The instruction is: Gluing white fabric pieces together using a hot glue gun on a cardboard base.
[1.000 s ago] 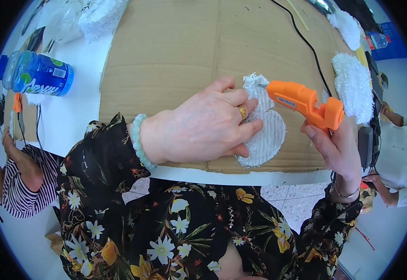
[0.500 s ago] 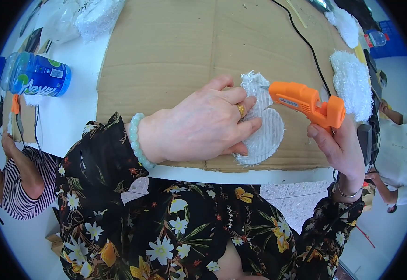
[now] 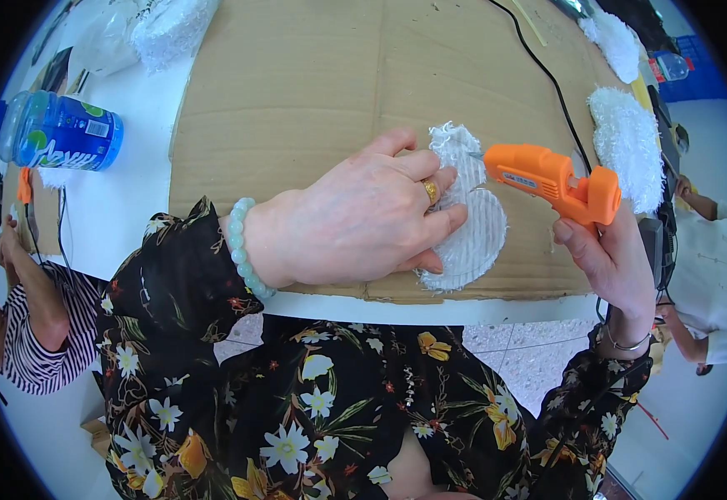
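Observation:
My left hand [image 3: 363,217] lies over the left edge of a white fuzzy-edged piece [image 3: 482,237], its bent fingers holding that piece against the cardboard. The piece has a narrower upper lobe, a rounder lower lobe and a ribbed face; my hand covers part of its left side. In my right hand [image 3: 601,258] is an orange glue gun [image 3: 547,179], gripped by its handle. Its nozzle points left and reaches the right edge of the upper lobe. Whether glue is coming out is too small to tell.
Brown cardboard [image 3: 288,108] covers the white table. A black cord [image 3: 547,79] runs across its far right. White fluffy pieces [image 3: 626,150] lie on the right. A blue-labelled bottle [image 3: 63,131] is on its side at left. Other people work at both sides.
The view has shifted very slightly. Both my hands keep nearly the same pose, with the glue gun nozzle still at the white piece's upper lobe.

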Available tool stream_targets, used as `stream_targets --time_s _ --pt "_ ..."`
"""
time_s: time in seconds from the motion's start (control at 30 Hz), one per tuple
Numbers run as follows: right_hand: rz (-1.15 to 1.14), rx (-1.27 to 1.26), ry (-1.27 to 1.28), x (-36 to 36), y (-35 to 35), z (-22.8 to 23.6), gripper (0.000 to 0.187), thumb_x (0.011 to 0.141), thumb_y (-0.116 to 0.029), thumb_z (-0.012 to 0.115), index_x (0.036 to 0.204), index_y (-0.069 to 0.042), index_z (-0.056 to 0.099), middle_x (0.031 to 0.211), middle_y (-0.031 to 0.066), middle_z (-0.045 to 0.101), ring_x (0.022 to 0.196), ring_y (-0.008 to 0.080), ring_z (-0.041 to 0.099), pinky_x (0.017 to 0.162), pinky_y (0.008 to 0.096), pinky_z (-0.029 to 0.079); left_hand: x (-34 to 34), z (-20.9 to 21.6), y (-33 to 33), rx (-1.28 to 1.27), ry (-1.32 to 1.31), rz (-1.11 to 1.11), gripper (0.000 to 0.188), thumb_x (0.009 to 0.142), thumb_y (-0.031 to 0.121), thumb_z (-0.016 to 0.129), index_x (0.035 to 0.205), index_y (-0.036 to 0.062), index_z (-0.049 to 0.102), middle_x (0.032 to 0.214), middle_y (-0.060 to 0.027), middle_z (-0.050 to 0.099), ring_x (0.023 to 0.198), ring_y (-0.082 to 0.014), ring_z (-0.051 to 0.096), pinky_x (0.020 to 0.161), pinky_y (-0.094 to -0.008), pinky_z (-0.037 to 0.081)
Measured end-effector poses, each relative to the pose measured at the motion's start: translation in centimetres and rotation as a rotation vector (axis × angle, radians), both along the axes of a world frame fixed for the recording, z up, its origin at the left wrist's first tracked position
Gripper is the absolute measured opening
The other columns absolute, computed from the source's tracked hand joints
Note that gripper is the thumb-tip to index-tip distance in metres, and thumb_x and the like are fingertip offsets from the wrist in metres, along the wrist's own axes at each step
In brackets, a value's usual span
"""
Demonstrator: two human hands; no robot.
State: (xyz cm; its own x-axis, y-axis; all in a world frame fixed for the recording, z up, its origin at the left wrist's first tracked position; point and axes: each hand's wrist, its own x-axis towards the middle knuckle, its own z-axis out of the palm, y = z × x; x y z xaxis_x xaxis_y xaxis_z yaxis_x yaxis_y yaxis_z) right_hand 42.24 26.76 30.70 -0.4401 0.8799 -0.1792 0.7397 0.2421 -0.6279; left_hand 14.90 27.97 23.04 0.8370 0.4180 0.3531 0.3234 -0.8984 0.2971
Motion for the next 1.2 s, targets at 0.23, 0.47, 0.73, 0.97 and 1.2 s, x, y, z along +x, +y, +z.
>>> stream_targets --time_s 0.23,0.47,0.73,0.97,1.2 --pt "-0.028 -0.057 -0.008 0.3 0.2 -0.2 0.024 0.087 -0.019 0.062 0.098 0.000 0.053 0.069 -0.0021 0.049 0.056 0.0045 0.042 0.050 0.0204 0.034 0.0 -0.1 0.1 0.001 -0.011 -0.009 0.038 0.077 0.035 0.063 0.101 0.0044 0.061 0.093 -0.0103 0.060 0.092 -0.0222 0.053 0.089 -0.0396 0.038" --pt "-0.021 -0.010 0.060 0.7 -0.2 -0.4 0.021 0.087 -0.018 0.062 0.094 0.000 0.054 0.069 -0.0023 0.049 0.055 0.0048 0.041 0.050 0.0208 0.033 0.0 0.1 0.1 -0.012 0.002 -0.013 0.039 0.076 0.035 0.064 0.100 0.0049 0.061 0.091 -0.0095 0.061 0.092 -0.0223 0.053 0.090 -0.0404 0.038" --pt "0.049 0.037 0.005 0.4 0.1 -0.3 0.019 0.087 -0.016 0.061 0.096 0.000 0.054 0.070 -0.0020 0.050 0.056 0.0055 0.042 0.051 0.0215 0.034 0.1 0.0 0.1 -0.002 0.000 -0.010 0.038 0.076 0.035 0.064 0.101 0.0058 0.061 0.089 -0.0086 0.061 0.092 -0.0226 0.053 0.090 -0.0404 0.038" --pt "0.024 -0.005 -0.012 -0.3 0.1 -0.3 0.024 0.087 -0.014 0.059 0.103 0.002 0.054 0.069 -0.0004 0.049 0.057 0.0074 0.042 0.052 0.0228 0.035 0.0 0.0 0.0 -0.002 0.004 -0.005 0.037 0.077 0.035 0.063 0.100 0.0059 0.062 0.088 -0.0078 0.060 0.091 -0.0218 0.054 0.090 -0.0396 0.038" --pt "0.059 0.029 -0.044 -0.5 0.4 -0.3 0.026 0.086 -0.015 0.059 0.105 0.003 0.054 0.067 0.0007 0.049 0.056 0.0087 0.042 0.052 0.0236 0.035 -0.2 0.1 0.0 0.013 0.002 0.000 0.036 0.078 0.035 0.063 0.100 0.0058 0.062 0.088 -0.0077 0.060 0.090 -0.0216 0.054 0.089 -0.0393 0.038"
